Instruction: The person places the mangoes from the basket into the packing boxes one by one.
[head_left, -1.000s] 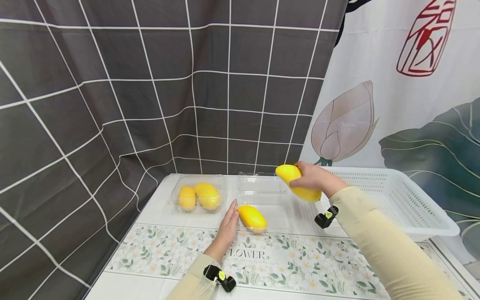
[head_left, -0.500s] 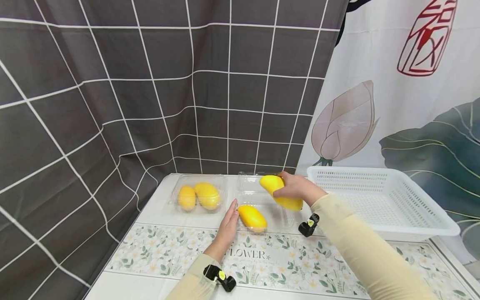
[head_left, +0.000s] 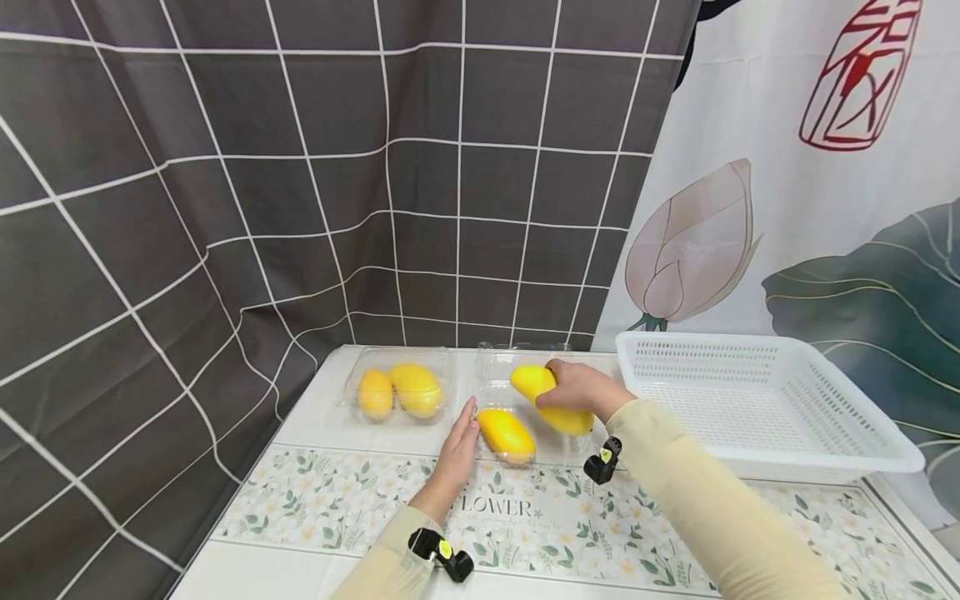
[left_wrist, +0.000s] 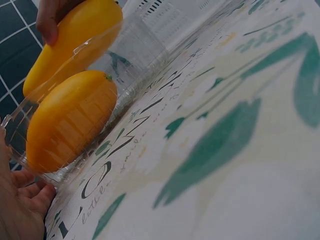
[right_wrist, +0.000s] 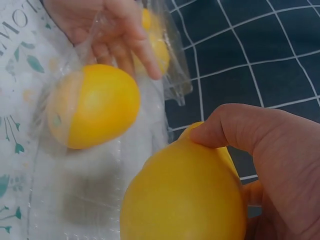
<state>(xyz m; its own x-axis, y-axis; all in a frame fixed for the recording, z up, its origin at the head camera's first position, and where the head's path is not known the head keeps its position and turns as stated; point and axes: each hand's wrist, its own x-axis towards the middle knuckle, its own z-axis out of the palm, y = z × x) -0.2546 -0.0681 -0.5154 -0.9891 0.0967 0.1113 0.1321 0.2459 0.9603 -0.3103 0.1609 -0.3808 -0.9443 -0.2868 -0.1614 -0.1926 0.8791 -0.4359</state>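
My right hand (head_left: 587,388) grips a yellow mango (head_left: 564,419) over the right part of a clear plastic clamshell box (head_left: 557,451). In the right wrist view its thumb (right_wrist: 225,125) lies along the fruit's top. Another mango (head_left: 507,435) rests in the box's left part. My left hand (head_left: 454,457) stands at the box's left side, its fingers fairly straight and touching the plastic wall. From the left wrist view, the held mango (left_wrist: 95,25) appears above and behind the one in the box (left_wrist: 75,120). The box's hinged lid (head_left: 495,363) lies open toward the back.
To the left, a second clear box (head_left: 438,360) contains two mangoes (head_left: 415,390). A white perforated basket (head_left: 847,462) stands at the table's right. Dark grid cloth (head_left: 420,183) hangs behind and to the left. A floral strip (head_left: 315,500) runs along the white table.
My right hand has carried its mango leftward and down, from beside the basket to over the open box. The left hand has stayed at the box's side.
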